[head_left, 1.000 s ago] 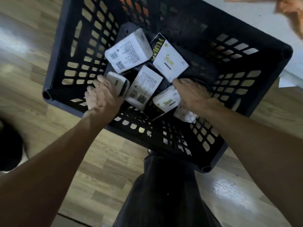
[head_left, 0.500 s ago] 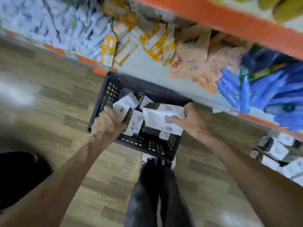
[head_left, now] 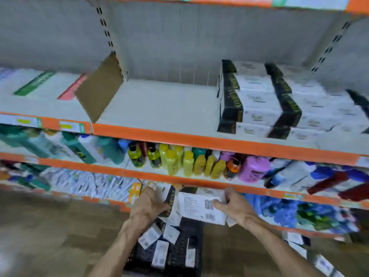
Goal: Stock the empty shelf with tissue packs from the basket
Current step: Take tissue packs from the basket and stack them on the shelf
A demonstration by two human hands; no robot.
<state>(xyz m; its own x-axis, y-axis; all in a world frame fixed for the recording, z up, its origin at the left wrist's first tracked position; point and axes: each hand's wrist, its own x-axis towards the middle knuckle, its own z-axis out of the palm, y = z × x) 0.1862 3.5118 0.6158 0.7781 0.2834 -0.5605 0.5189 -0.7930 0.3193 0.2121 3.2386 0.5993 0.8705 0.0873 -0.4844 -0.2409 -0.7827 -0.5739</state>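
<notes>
My left hand (head_left: 148, 204) grips a white tissue pack with a black end (head_left: 168, 198), held upright. My right hand (head_left: 234, 206) grips a second white tissue pack (head_left: 196, 206) with its barcode side facing me. Both packs hang above the black basket (head_left: 179, 254) on the floor, which holds several more packs. Higher up is the white shelf (head_left: 159, 104) with an orange front edge. Its middle stretch is bare. Stacked black-and-white tissue packs (head_left: 257, 98) fill its right part.
A brown cardboard divider (head_left: 99, 88) stands at the left end of the bare stretch, with white boxes (head_left: 40, 86) beyond it. Bottles (head_left: 179, 162) crowd the shelf below. Blue packets (head_left: 279, 208) fill the lowest shelf on the right. More tissue packs (head_left: 311, 252) lie on the wooden floor at right.
Both hands have lifted a tissue pack each out of the basket and raised them. My view has swung up from the basket to the shelves.
</notes>
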